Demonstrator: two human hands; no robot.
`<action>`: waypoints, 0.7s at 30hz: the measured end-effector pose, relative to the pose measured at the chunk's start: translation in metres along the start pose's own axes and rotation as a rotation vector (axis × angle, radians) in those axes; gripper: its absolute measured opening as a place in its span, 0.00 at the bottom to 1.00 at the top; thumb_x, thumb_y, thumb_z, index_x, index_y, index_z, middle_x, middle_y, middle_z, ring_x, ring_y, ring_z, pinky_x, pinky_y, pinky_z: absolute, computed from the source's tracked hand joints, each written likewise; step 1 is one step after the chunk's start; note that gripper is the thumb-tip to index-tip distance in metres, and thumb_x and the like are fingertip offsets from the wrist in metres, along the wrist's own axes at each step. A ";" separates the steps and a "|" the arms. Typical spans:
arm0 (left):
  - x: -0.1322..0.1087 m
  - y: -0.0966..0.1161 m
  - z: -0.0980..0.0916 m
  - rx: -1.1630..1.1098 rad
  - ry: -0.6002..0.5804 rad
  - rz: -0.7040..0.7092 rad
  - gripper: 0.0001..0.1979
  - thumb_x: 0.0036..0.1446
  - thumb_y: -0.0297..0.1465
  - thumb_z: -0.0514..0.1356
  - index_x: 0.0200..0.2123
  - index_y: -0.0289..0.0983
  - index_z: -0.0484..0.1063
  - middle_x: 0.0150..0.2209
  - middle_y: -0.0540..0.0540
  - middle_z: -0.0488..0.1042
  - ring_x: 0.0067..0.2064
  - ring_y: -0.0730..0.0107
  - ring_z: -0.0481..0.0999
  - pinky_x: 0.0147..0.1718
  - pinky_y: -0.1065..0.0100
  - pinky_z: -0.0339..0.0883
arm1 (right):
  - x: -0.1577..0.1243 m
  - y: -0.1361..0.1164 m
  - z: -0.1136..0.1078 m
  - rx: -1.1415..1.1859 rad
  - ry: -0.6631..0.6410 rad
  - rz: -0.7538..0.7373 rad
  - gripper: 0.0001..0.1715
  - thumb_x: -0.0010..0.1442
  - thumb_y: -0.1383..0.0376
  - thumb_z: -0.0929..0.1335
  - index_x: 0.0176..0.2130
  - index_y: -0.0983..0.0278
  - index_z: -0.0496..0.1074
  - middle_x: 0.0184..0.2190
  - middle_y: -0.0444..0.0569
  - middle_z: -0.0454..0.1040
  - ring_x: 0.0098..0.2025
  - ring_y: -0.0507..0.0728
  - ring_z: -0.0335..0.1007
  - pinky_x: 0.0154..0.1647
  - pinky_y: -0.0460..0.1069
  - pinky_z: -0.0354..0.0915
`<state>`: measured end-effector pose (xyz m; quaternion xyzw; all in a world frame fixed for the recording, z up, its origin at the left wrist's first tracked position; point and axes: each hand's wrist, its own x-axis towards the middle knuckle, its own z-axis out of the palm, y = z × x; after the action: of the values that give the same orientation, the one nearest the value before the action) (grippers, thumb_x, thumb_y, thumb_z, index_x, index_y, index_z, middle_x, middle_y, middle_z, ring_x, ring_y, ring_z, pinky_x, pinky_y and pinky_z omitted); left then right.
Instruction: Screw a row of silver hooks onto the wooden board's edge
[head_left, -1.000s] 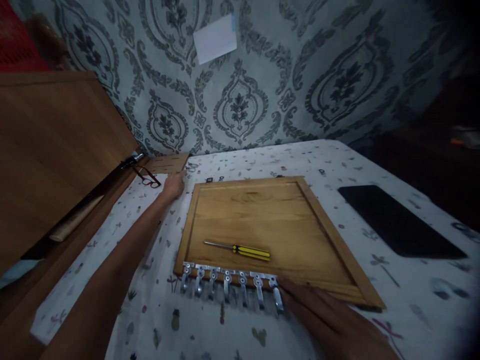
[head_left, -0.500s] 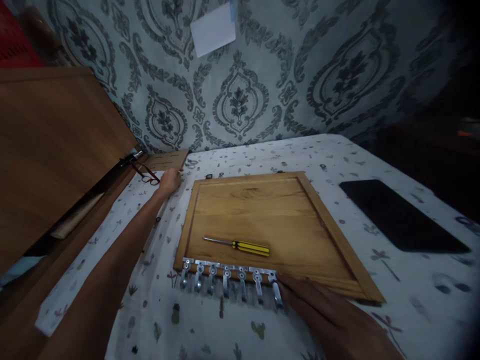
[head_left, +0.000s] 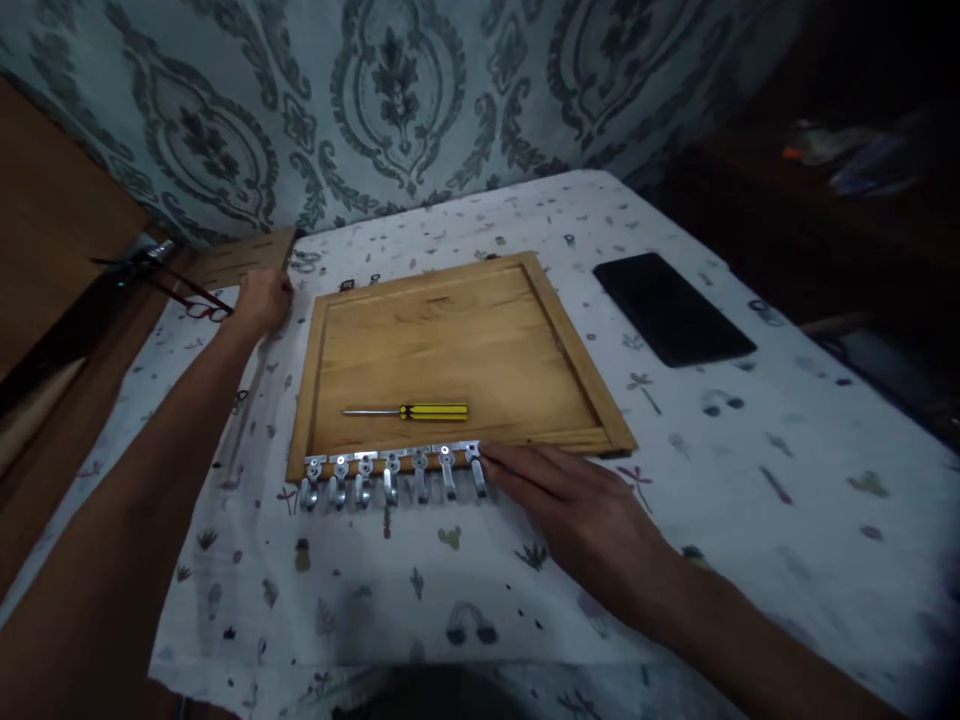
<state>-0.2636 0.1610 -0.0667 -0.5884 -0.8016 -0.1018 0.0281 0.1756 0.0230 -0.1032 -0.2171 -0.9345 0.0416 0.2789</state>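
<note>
My right hand (head_left: 577, 495) has its fingertips closed on the right end of a metal hook rail (head_left: 391, 462). The rail, with several curved hooks, lies along the near edge of a framed wooden board (head_left: 442, 340). On the board rests a screwdriver (head_left: 431, 411) with a yellow and black handle, its shaft pointing left. My left hand (head_left: 262, 300) is stretched out beyond the board's left side, fingers curled, beside a flat brown cardboard piece (head_left: 247, 255). Whatever those fingers hold is hidden. A pair of glasses (head_left: 206, 310) lies just left of that hand.
A dark flat tablet-like slab (head_left: 671, 308) lies right of the board on the patterned tablecloth (head_left: 787, 440). Wooden furniture (head_left: 60, 230) stands along the left side. A patterned wall (head_left: 397, 90) rises behind the table.
The camera view has tilted down and turned right, so the board and tablet appear higher and farther left. My right hand stays at the rail's end; my left stays by the cardboard.
</note>
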 end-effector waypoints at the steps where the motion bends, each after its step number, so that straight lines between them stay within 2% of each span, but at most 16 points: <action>1: -0.002 0.002 -0.001 -0.017 0.013 0.005 0.17 0.61 0.37 0.58 0.50 0.33 0.69 0.50 0.42 0.71 0.49 0.60 0.73 0.48 0.54 0.71 | 0.000 0.000 0.000 0.004 -0.002 0.006 0.25 0.59 0.82 0.58 0.48 0.70 0.74 0.49 0.54 0.76 0.42 0.56 0.74 0.40 0.53 0.75; 6: -0.026 0.015 -0.007 -0.101 0.092 0.005 0.17 0.61 0.37 0.58 0.50 0.33 0.69 0.49 0.42 0.72 0.48 0.62 0.74 0.47 0.55 0.71 | -0.003 0.001 0.000 -0.005 -0.001 0.004 0.26 0.58 0.82 0.57 0.50 0.69 0.72 0.51 0.53 0.75 0.44 0.57 0.74 0.41 0.53 0.74; 9: -0.053 0.033 -0.016 -0.154 0.103 0.022 0.16 0.62 0.37 0.58 0.48 0.33 0.70 0.47 0.42 0.72 0.47 0.63 0.74 0.46 0.55 0.71 | -0.004 0.001 0.001 0.011 -0.005 -0.018 0.24 0.59 0.81 0.58 0.50 0.72 0.71 0.51 0.56 0.75 0.45 0.59 0.73 0.42 0.55 0.74; 11: -0.079 0.050 -0.024 -0.218 0.066 0.071 0.14 0.61 0.37 0.58 0.44 0.32 0.71 0.42 0.44 0.74 0.43 0.66 0.75 0.44 0.58 0.71 | -0.004 0.002 0.001 0.011 0.000 -0.021 0.23 0.59 0.80 0.58 0.50 0.73 0.71 0.50 0.57 0.75 0.45 0.60 0.73 0.42 0.55 0.74; 14: -0.121 0.083 -0.038 -0.357 -0.057 0.198 0.07 0.57 0.33 0.60 0.37 0.36 0.73 0.34 0.48 0.76 0.37 0.69 0.74 0.40 0.66 0.70 | -0.003 0.002 0.000 0.004 0.013 -0.010 0.22 0.59 0.80 0.59 0.49 0.72 0.72 0.50 0.57 0.76 0.45 0.59 0.73 0.43 0.55 0.74; 17: -0.158 0.118 -0.048 -0.473 -0.221 0.303 0.08 0.53 0.35 0.61 0.34 0.39 0.76 0.32 0.50 0.76 0.34 0.70 0.75 0.34 0.70 0.70 | -0.002 0.002 -0.001 0.003 0.002 -0.004 0.23 0.59 0.80 0.59 0.50 0.72 0.72 0.50 0.57 0.75 0.45 0.59 0.73 0.42 0.54 0.74; 21: -0.180 0.154 -0.050 -0.710 -0.591 0.347 0.06 0.54 0.32 0.60 0.34 0.38 0.76 0.27 0.51 0.74 0.27 0.76 0.71 0.25 0.75 0.64 | 0.000 0.001 -0.003 0.014 0.014 -0.008 0.23 0.58 0.80 0.58 0.47 0.72 0.73 0.48 0.57 0.76 0.42 0.58 0.73 0.40 0.54 0.74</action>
<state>-0.0661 0.0263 -0.0278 -0.6903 -0.5813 -0.1911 -0.3860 0.1778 0.0241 -0.1009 -0.2115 -0.9331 0.0455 0.2873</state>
